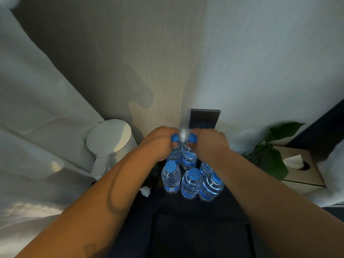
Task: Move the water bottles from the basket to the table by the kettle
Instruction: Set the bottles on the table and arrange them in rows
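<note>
A pale textured wall (186, 53) with a dark square socket plate (204, 119) backs a dark table (186, 207); a light curtain (33, 108) hangs to the left. A white lidded kettle (109, 142) stands at the table's left rear, and a green-leaved plant (273, 155) and a beige tissue box (305, 168) sit to the right.

The left hand (160, 140) is closed around the neck of one clear plastic water bottle with a blue cap (175, 149). The right hand (210, 142) grips a second such bottle (189, 155) the same way. Both bottles stand side by side at the rear, just beside the kettle and close to the wall. Four more blue-capped bottles (191, 183) are grouped in front, one largely hidden. The basket is not in view.

Assessment: the placing step is in hand. Whether these two bottles rest fully on the table cannot be told. The next move calls for letting go without knocking the front bottles as the arms draw back.
</note>
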Action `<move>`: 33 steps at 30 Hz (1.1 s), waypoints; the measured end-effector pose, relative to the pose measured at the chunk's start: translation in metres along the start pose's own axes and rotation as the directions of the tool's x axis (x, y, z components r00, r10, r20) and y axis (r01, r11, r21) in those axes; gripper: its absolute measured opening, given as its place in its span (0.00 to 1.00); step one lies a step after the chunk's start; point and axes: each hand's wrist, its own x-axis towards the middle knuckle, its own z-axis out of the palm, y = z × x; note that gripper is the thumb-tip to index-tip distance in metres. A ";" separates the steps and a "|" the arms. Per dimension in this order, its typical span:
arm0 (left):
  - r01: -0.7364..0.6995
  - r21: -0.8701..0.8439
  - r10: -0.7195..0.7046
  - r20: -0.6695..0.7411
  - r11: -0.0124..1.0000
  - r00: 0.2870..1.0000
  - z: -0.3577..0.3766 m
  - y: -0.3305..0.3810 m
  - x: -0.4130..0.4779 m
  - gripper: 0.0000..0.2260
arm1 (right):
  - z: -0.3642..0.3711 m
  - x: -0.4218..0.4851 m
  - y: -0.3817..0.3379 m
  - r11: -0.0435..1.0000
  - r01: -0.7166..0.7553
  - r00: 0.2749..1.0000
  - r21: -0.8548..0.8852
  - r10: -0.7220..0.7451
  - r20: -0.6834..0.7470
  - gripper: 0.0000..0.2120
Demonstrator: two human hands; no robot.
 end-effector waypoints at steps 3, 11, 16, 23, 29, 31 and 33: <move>-0.030 0.045 0.028 0.031 0.999 0.999 0.000 -0.004 0.002 0.15 | 0.002 0.001 -0.001 1.000 -0.002 1.000 0.002 0.002 -0.014 0.13; 0.099 -0.126 -0.119 -0.170 0.987 0.978 0.011 -0.001 -0.004 0.13 | 0.006 0.004 0.000 1.000 -0.008 1.000 -0.017 0.008 0.007 0.12; 0.103 -0.071 -0.108 -0.072 0.992 0.992 0.004 0.006 -0.003 0.09 | 0.006 0.005 0.001 1.000 -0.002 1.000 -0.008 0.002 -0.003 0.13; -0.024 -0.054 0.021 -0.061 0.998 0.998 0.007 -0.008 -0.003 0.10 | 0.009 0.002 0.003 1.000 -0.012 1.000 0.013 0.012 -0.026 0.12; -0.038 -0.074 0.034 -0.064 0.997 0.997 0.012 -0.012 -0.003 0.14 | 0.011 0.003 0.003 1.000 -0.005 0.999 0.018 0.006 -0.054 0.14; -0.010 -0.090 0.001 -0.099 0.996 0.995 0.013 -0.009 -0.005 0.11 | 0.012 0.003 0.003 1.000 -0.004 0.998 0.020 0.005 -0.055 0.15; 0.024 -0.096 -0.036 -0.132 0.995 0.991 0.014 -0.006 -0.006 0.12 | 0.011 0.003 0.002 1.000 -0.003 0.999 0.017 0.004 -0.048 0.15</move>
